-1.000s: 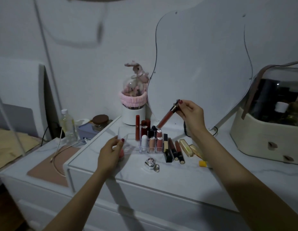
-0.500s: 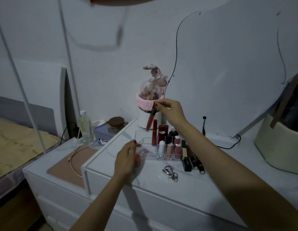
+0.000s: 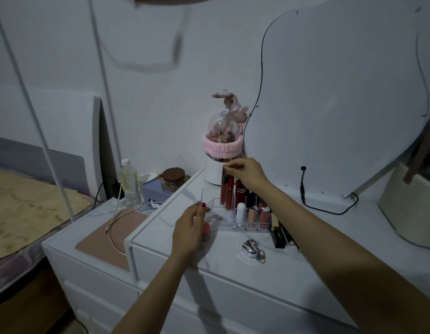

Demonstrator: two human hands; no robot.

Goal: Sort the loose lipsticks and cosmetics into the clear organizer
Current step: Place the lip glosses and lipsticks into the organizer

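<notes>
Lipstick point(image 3: 223, 186), slim dark-red tube, upright in right hand's point(image 3: 248, 174) pinching grip.

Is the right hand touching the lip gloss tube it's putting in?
Touching: head view shows right hand fingertips pinching the lip gloss tube cap.

Clear organizer point(image 3: 210, 206) on the white dresser — lipsticks point(image 3: 252, 214) upright in its compartments, others point(image 3: 279, 235) loose beside it.

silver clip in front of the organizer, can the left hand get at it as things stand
Probably yes. The clip lies in the open on the dresser top, nothing over it, just right of the left hand, though that hand is holding the organizer and must let go first.
</notes>
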